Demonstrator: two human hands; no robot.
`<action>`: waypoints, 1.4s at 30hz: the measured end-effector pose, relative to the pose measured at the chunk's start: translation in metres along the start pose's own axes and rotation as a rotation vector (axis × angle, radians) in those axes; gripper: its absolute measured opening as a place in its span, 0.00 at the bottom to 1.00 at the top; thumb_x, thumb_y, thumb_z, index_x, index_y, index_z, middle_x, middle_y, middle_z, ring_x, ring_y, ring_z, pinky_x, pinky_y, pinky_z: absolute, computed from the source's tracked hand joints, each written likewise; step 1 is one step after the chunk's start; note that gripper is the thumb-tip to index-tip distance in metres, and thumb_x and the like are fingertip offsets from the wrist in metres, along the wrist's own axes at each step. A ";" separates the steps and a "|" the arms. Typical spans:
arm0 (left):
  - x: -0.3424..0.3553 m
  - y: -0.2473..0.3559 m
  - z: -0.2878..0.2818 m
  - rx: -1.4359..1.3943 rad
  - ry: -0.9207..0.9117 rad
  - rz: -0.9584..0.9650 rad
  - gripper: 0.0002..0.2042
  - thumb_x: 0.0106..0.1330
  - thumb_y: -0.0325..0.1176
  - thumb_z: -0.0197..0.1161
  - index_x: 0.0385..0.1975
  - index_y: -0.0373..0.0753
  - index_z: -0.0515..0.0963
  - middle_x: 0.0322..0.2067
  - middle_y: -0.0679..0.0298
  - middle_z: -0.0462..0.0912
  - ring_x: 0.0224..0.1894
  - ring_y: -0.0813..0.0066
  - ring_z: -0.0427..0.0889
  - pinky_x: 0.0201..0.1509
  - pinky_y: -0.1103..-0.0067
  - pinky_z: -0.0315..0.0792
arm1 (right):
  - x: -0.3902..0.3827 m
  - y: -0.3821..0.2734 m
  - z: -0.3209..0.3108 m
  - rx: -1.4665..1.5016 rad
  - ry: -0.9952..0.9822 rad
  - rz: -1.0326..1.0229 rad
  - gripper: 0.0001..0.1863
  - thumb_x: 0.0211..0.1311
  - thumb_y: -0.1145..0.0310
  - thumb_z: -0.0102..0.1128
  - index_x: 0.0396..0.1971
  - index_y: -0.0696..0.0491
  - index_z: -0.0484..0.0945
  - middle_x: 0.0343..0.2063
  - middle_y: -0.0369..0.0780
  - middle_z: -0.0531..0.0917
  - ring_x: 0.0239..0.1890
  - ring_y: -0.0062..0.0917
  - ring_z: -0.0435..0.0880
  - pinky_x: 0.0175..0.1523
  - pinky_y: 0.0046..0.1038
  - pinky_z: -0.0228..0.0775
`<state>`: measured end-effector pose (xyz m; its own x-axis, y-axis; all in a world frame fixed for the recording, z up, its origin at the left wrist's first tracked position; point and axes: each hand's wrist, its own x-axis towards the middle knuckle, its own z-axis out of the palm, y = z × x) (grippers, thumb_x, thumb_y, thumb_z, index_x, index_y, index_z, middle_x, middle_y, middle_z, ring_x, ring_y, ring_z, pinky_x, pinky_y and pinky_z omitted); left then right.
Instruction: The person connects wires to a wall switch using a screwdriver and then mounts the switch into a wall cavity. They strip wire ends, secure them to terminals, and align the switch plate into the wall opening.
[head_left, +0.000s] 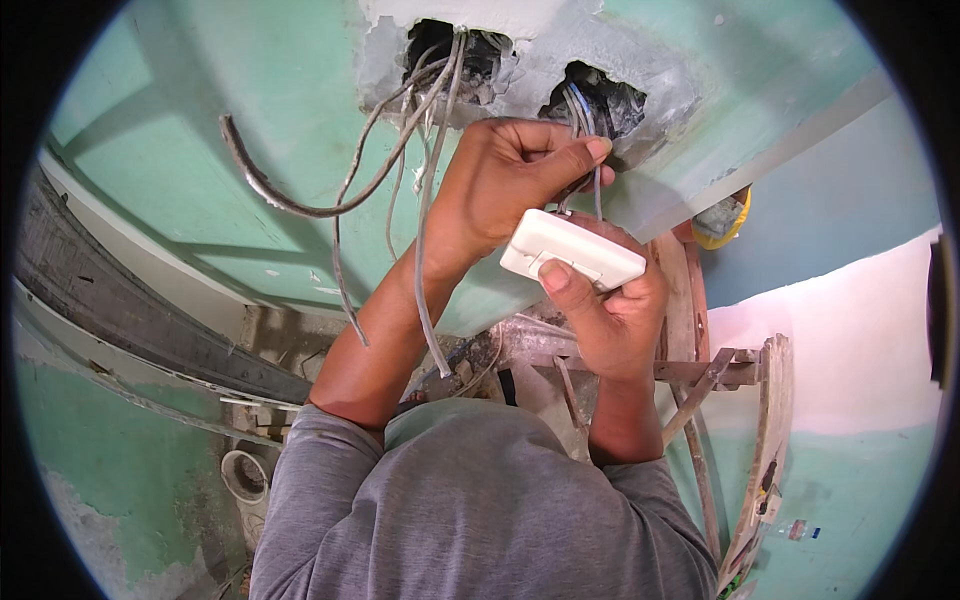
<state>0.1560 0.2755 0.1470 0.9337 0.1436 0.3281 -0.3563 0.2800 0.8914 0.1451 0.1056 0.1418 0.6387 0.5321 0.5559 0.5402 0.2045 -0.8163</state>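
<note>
My right hand (622, 325) holds a white wall switch plate (585, 243) tilted, its thumb pressed on the front face. Just above it, my left hand (505, 180) pinches thin grey electrical wires (577, 118) between thumb and fingers. A blue-grey wire (598, 190) passes by the left fingertips toward the back of the plate. These wires come out of a rough square hole (625, 103) in the green wall. Where they meet the back of the plate is hidden.
A second wall hole (485, 68) lies to the left, with several loose grey wires (430, 190) hanging over my left forearm. One thick dark cable (240, 155) curls out leftward. Wooden pieces (765, 440) stand at the lower right. A yellow-rimmed container (738, 225) sits beyond the wall edge.
</note>
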 end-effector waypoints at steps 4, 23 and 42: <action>0.001 -0.003 0.003 0.045 0.048 0.041 0.13 0.71 0.37 0.70 0.33 0.31 0.88 0.26 0.68 0.87 0.29 0.89 0.76 0.33 0.85 0.69 | -0.001 -0.003 0.001 0.032 0.022 0.027 0.16 0.66 0.75 0.71 0.51 0.64 0.82 0.44 0.45 0.88 0.46 0.24 0.88 0.50 0.25 0.82; 0.002 0.001 0.010 -0.023 0.111 -0.025 0.11 0.70 0.35 0.69 0.31 0.33 0.89 0.27 0.68 0.88 0.28 0.88 0.79 0.32 0.86 0.72 | 0.008 -0.023 -0.007 0.190 0.069 0.073 0.16 0.68 0.70 0.69 0.49 0.65 0.82 0.38 0.40 0.88 0.40 0.17 0.86 0.43 0.19 0.78; -0.015 -0.025 0.014 0.529 0.499 0.527 0.07 0.66 0.34 0.74 0.36 0.38 0.87 0.28 0.59 0.86 0.27 0.72 0.85 0.30 0.76 0.77 | 0.031 -0.040 -0.037 0.358 0.118 0.316 0.21 0.61 0.74 0.72 0.53 0.65 0.80 0.44 0.45 0.88 0.44 0.25 0.88 0.53 0.28 0.81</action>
<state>0.1510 0.2534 0.1244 0.4850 0.5603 0.6714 -0.5561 -0.3949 0.7313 0.1635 0.0834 0.1972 0.8101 0.5208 0.2692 0.1008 0.3287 -0.9390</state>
